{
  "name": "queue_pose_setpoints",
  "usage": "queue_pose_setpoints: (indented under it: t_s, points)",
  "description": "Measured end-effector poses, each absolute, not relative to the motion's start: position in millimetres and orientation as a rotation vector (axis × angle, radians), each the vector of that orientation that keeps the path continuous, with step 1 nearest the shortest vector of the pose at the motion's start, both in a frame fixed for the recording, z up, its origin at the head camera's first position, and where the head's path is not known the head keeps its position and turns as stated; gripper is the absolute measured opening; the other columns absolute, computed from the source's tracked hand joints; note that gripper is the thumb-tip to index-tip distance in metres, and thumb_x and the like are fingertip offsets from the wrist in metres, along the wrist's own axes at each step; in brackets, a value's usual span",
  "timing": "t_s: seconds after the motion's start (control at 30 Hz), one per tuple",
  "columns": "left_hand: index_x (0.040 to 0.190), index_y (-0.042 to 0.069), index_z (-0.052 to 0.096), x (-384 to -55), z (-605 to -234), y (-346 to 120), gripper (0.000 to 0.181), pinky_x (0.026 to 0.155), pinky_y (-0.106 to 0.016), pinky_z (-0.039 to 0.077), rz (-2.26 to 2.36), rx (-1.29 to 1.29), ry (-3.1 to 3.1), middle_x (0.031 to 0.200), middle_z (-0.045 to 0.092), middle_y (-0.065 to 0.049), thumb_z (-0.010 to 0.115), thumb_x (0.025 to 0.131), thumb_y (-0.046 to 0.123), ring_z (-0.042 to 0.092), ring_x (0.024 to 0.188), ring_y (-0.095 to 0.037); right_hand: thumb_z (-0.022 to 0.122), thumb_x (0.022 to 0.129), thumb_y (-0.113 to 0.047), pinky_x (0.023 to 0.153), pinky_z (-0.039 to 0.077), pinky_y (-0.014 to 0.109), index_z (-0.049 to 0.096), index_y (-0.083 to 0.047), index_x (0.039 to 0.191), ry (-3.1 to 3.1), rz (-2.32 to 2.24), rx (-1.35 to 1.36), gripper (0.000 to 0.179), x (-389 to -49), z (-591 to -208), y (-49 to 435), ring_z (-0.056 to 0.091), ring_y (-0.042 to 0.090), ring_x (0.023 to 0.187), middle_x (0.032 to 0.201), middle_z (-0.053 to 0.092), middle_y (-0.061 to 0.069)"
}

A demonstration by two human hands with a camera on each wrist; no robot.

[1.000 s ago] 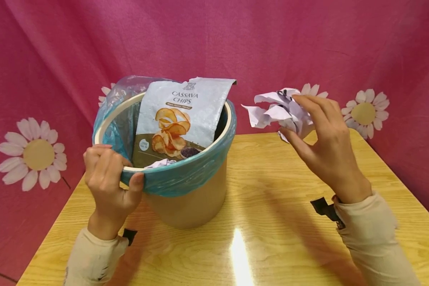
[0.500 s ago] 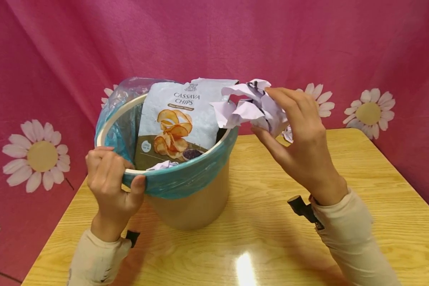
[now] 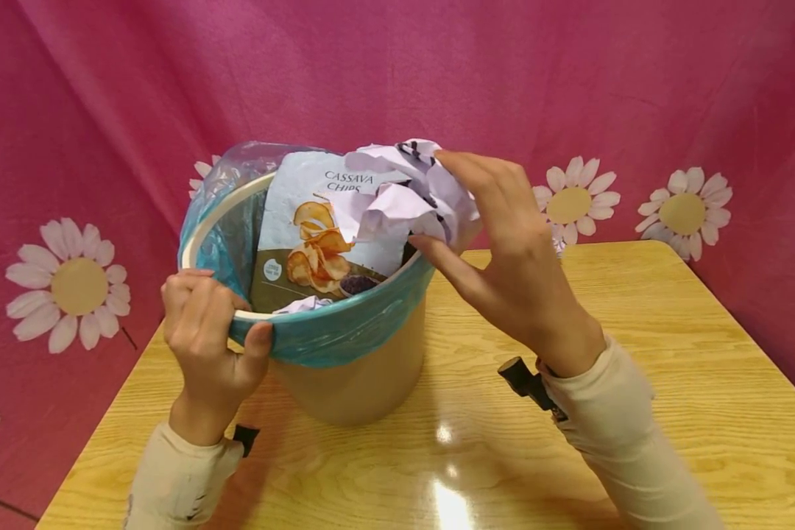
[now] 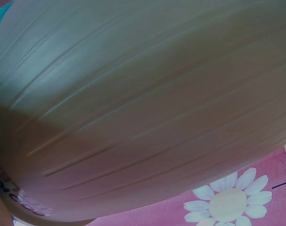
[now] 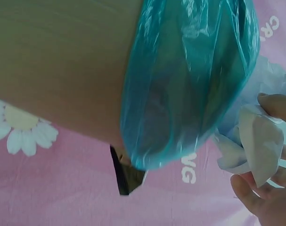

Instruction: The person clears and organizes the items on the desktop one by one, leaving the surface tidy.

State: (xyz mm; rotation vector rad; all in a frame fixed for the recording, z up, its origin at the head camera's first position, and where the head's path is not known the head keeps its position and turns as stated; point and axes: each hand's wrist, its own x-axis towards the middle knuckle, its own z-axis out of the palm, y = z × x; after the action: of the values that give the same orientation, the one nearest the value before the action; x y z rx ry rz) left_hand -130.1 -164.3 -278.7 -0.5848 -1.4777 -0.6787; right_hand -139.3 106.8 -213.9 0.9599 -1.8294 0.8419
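A beige bin [image 3: 364, 379] lined with a blue plastic bag [image 3: 331, 335] stands on the table. My left hand [image 3: 208, 335] grips its near-left rim, thumb outside and fingers over the edge. A cassava chips packet [image 3: 285, 221] sticks up out of the bin, and a bit of white paper [image 3: 301, 305] shows at the packet's foot. Over the bin's right rim, my right hand [image 3: 510, 246] pinches a crumpled sheet of white paper [image 3: 397, 210] with dark marks, which covers part of the packet. The right wrist view shows this crumpled paper [image 5: 260, 141] between thumb and fingers, beside the liner.
The wooden table [image 3: 636, 353] extends to the right of the bin. Behind it hangs a pink cloth [image 3: 503, 73] with white daisies. Another small crumpled piece [image 3: 559, 243] peeks out behind my right hand at the table's back.
My right hand has carried the crumpled paper leftward from beside the bin to over its right rim, in front of the chips packet. My left hand keeps its grip on the rim.
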Motion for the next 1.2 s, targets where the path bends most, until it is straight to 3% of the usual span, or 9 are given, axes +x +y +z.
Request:
queue_pose_setpoints:
  t_s: [0.5, 0.77, 0.87, 0.97, 1.07, 1.2]
  points:
    - [0.061, 0.002, 0.038, -130, -279, -166, 0.069, 0.075, -0.057, 0.038, -0.677, -0.602, -1.482, 0.056, 0.034, -0.013, 0.046, 0.097, 0.06, 0.036, 0.065, -0.044, 0.075, 0.089, -0.018, 0.105, 0.038, 0.038, 0.037, 0.007, 0.145, -1.87, 0.792, 1.142, 0.072, -153, -218, 73, 0.049, 0.03, 0.121, 0.138, 0.051, 0.02]
    - [0.061, 0.002, 0.038, -131, -278, -166, 0.068, 0.075, -0.057, 0.038, -0.67, -0.6, -1.48, 0.056, 0.033, -0.013, 0.046, 0.097, 0.059, 0.037, 0.065, -0.044, 0.073, 0.09, -0.018, 0.11, 0.035, 0.04, 0.041, 0.005, 0.143, -1.862, 0.814, 1.101, 0.066, -149, -224, 76, 0.048, 0.03, 0.126, 0.14, 0.051, 0.019]
    - [0.062, 0.002, 0.038, -132, -278, -167, 0.068, 0.076, -0.057, 0.038, -0.668, -0.595, -1.485, 0.056, 0.034, -0.013, 0.045, 0.097, 0.06, 0.037, 0.066, -0.044, 0.068, 0.093, -0.018, 0.108, 0.038, 0.039, 0.05, 0.005, 0.135, -1.851, 0.802, 1.106, 0.05, -146, -226, 81, 0.051, 0.03, 0.123, 0.132, 0.056, 0.018]
    - [0.062, 0.002, 0.039, -132, -280, -168, 0.068, 0.077, -0.055, 0.039, -0.664, -0.586, -1.495, 0.057, 0.034, -0.013, 0.045, 0.097, 0.06, 0.038, 0.066, -0.043, 0.059, 0.1, -0.028, 0.107, 0.039, 0.04, 0.06, 0.003, 0.126, -1.881, 0.8, 1.156, 0.04, -145, -228, 82, 0.053, 0.029, 0.121, 0.124, 0.062, 0.015]
    - [0.063, 0.002, 0.039, -132, -281, -169, 0.068, 0.078, -0.054, 0.039, -0.658, -0.577, -1.504, 0.057, 0.035, -0.014, 0.045, 0.097, 0.061, 0.039, 0.066, -0.043, 0.045, 0.105, -0.043, 0.107, 0.039, 0.042, 0.061, -0.005, 0.131, -1.98, 0.771, 1.205, 0.049, -145, -231, 80, 0.051, 0.027, 0.124, 0.126, 0.064, 0.008]
    - [0.063, 0.002, 0.039, -132, -282, -169, 0.068, 0.077, -0.054, 0.039, -0.655, -0.582, -1.499, 0.057, 0.035, -0.014, 0.045, 0.096, 0.06, 0.039, 0.066, -0.043, 0.035, 0.104, -0.052, 0.107, 0.037, 0.046, 0.048, -0.013, 0.146, -2.102, 0.727, 1.23, 0.059, -145, -233, 77, 0.045, 0.025, 0.131, 0.139, 0.057, 0.0]
